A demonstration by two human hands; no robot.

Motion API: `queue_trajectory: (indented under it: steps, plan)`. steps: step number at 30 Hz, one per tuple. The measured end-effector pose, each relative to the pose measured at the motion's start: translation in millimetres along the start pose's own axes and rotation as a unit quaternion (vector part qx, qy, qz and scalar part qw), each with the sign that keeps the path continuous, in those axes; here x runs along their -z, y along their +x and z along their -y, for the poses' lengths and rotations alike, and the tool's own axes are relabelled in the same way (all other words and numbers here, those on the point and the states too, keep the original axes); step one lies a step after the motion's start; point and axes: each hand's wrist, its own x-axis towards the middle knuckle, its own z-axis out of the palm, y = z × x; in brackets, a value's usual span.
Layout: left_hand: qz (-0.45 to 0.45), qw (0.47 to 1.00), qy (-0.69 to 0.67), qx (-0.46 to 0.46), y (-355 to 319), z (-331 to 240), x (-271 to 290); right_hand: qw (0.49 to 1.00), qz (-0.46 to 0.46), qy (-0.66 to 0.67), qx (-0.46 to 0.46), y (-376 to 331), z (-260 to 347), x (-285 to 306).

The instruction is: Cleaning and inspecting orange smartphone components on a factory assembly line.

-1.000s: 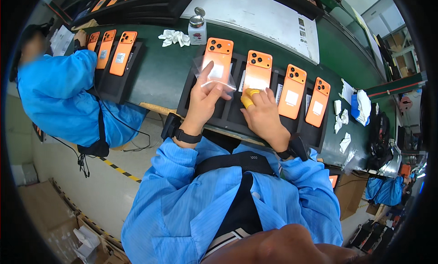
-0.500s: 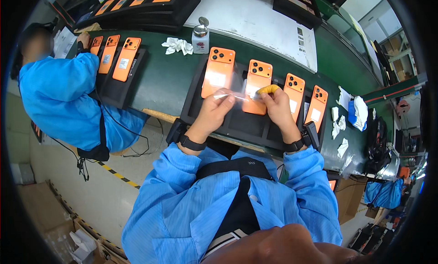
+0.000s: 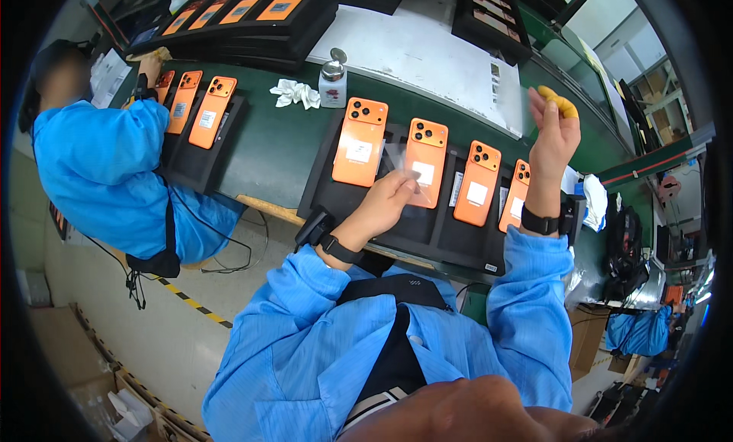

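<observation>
My left hand [image 3: 383,205] is closed in a pinch on a clear plastic film [image 3: 396,159], partly see-through and hard to outline. It is held over the black tray [image 3: 324,184], beside an orange phone [image 3: 425,148] with a white label. To its left lies another orange phone [image 3: 359,140], back up. My right hand [image 3: 556,148] is raised beyond the tray's right end, fingers loosely bent and apart, with nothing visible in it. Yellow covers sit on its fingertips. Nearer to it are two more orange phones, one in the middle right [image 3: 478,182] and one at the end [image 3: 516,196].
Behind the tray stand a pump bottle [image 3: 333,83] and crumpled white wipes [image 3: 295,93]. A co-worker in a blue coat [image 3: 99,159] sits at the left by another phone tray [image 3: 200,163]. Stacked black trays [image 3: 305,41] fill the back left. A black bag [image 3: 628,247] lies at the right.
My right hand has let go of the film and swung up and to the right, away from the phones. My left hand keeps the film and has moved slightly right and nearer.
</observation>
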Motion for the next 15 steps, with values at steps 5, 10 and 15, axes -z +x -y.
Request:
queue_trajectory:
  steps: [5,10,15]
  plan:
    - [-0.003,0.997,-0.074,-0.027,-15,-21,3,0.929,0.303,-0.204,0.061,-101,47,-73]
    - [-0.055,0.962,-0.267,-0.002,-40,-29,11,0.88,0.418,-0.224,0.026,-152,56,-90]
    - [-0.128,0.984,-0.116,-0.034,-56,-56,38,0.859,0.452,-0.177,0.162,-158,54,-106]
